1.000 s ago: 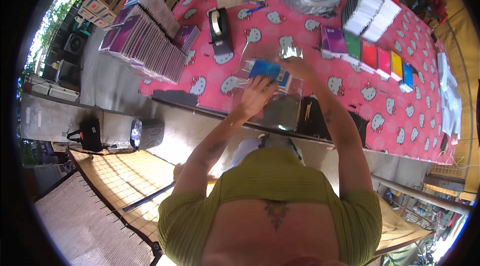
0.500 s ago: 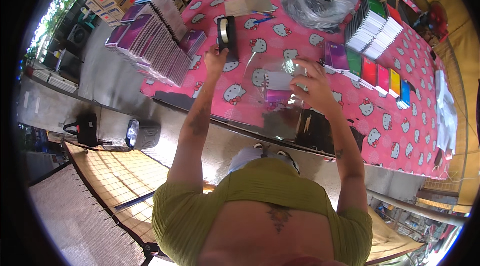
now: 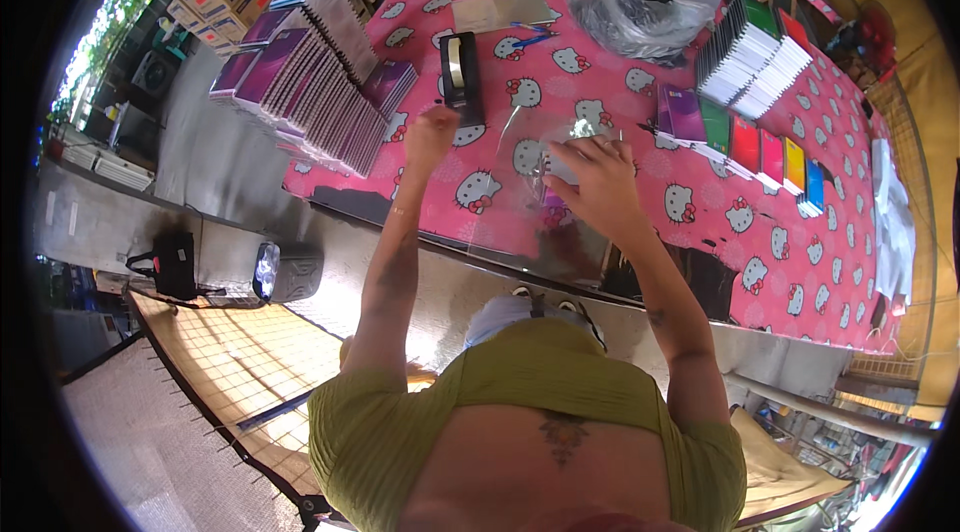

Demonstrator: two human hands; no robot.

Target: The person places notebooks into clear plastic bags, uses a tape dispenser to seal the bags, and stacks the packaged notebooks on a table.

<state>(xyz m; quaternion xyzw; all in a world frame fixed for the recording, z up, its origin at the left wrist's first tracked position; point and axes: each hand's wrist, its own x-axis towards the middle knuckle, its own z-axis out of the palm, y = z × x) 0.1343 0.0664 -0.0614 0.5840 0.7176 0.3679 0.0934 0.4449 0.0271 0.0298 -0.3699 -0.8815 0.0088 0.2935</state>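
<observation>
- Hands worked over the near edge of the pink cartoon-print tablecloth (image 3: pixel 640 262).
- Left hand (image 3: pixel 430 137), loosely curled with fingertips pinched (on what, I could not tell), hung just beside the near end of the black desktop tape dispenser (image 3: pixel 460 77), whose long axis ran away from the person.
- Right hand (image 3: pixel 598 182) pressed spread fingers on the clear plastic sleeve (image 3: pixel 535 192), well right of it.

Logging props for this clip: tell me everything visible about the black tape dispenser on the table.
The tape dispenser is a black, heavy-looking desktop type, seemingly plastic, long and narrow, holding a roll of clear or pale tape in its middle. It sits flat on the pink patterned tablecloth, its long axis running away from the person, beside the slanted stacks of purple notebooks. The left hand is raised just in front of its near end; whether they touch cannot be told.
</observation>
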